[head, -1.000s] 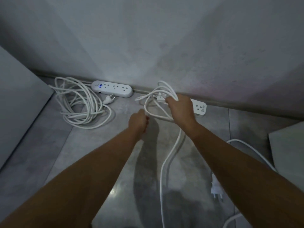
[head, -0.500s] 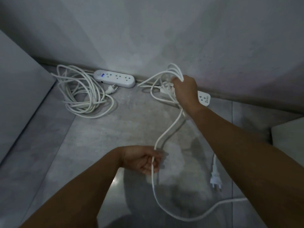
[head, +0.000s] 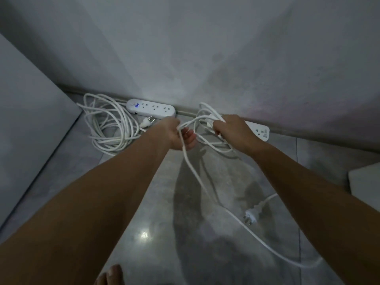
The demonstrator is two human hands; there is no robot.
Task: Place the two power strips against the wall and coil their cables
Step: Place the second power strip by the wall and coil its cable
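A white power strip (head: 151,107) with a blue light lies along the wall, its coiled cable (head: 107,124) and plug (head: 147,122) beside it on the left. A second white power strip (head: 259,130) lies at the wall's foot, mostly hidden behind my right hand (head: 232,131). That hand grips a bundle of white cable loops (head: 207,118) above the floor. My left hand (head: 178,136) holds the same cable just left of the bundle. The loose cable (head: 197,177) trails down across the floor and curves back to its plug (head: 251,215).
A grey wall (head: 205,48) runs across the back with a skirting strip. A grey panel (head: 24,112) stands at the left and a pale block (head: 365,179) at the right edge. A toe (head: 112,275) shows at the bottom. The floor is grey tile.
My left hand has risen from low on the floor up to the bundle, bringing a length of cable with it. The loose cable on the floor has shortened and its plug has shifted.
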